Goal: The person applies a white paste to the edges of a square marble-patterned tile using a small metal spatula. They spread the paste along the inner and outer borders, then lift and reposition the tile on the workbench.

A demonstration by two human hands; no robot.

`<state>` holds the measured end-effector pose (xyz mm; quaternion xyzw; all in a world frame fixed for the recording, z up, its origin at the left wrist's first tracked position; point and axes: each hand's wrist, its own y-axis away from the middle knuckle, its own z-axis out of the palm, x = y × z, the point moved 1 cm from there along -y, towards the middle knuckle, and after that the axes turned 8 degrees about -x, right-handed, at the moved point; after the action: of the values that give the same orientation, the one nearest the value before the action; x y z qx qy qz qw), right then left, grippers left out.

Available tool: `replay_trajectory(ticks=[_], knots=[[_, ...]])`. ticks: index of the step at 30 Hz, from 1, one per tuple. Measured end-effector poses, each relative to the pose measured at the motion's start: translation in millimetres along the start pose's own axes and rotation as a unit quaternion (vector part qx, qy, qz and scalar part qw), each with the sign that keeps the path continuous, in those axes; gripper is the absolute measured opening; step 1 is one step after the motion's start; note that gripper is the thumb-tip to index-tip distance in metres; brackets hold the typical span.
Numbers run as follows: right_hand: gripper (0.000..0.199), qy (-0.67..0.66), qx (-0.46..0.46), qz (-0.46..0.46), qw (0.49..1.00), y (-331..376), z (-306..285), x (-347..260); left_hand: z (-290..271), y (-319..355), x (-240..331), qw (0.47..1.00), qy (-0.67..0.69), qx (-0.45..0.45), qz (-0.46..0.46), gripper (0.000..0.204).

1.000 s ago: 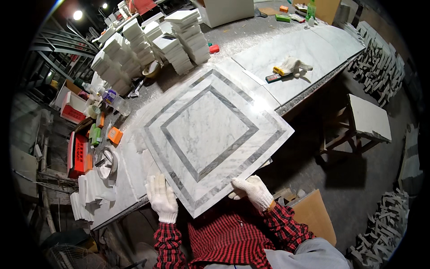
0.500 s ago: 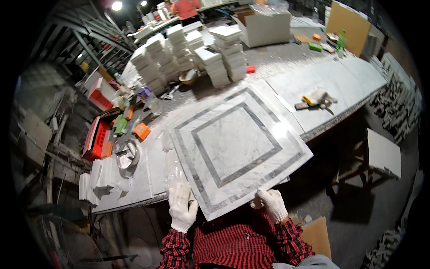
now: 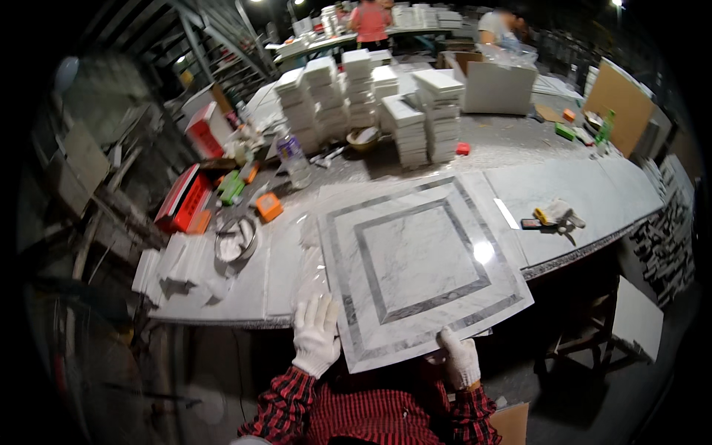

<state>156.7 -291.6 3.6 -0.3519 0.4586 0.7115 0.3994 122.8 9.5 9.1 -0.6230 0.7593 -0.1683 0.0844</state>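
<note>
A large square marble panel (image 3: 424,256), white with two grey inlaid square frames, lies on the worktable with its near corner past the front edge. My left hand (image 3: 317,335), in a white knitted glove, rests beside the panel's left edge. Its fingers are stretched out over clear plastic film (image 3: 310,276) and it holds nothing. At the panel's near edge, my gloved right hand (image 3: 460,360) grips the rim, thumb near the top face; the other fingers are partly hidden.
Stacks of white tiles (image 3: 404,130) stand behind the panel. To the left are a metal bowl (image 3: 236,239), white strips (image 3: 182,259), an orange block (image 3: 269,207) and a plastic bottle (image 3: 293,159). A glove (image 3: 567,213) lies right; a stool (image 3: 619,319) stands below. Two people are far back.
The view has shifted, so the bench appears lower and turned. My left hand lies flatter beside the panel. My right hand stays at the near edge.
</note>
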Motion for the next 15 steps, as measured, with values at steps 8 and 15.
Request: replay_trajectory(ticks=[8,15], knots=[[0.038,-0.035,0.065,0.057,0.996,17.1,17.3,-3.8,15.5,-7.0,9.4,0.992,-0.073,-0.058,-0.086,0.046],[0.036,-0.017,0.108,0.053,0.993,24.0,14.7,9.0,23.8,-8.5,-1.1,0.991,-0.084,-0.028,-0.096,0.049]])
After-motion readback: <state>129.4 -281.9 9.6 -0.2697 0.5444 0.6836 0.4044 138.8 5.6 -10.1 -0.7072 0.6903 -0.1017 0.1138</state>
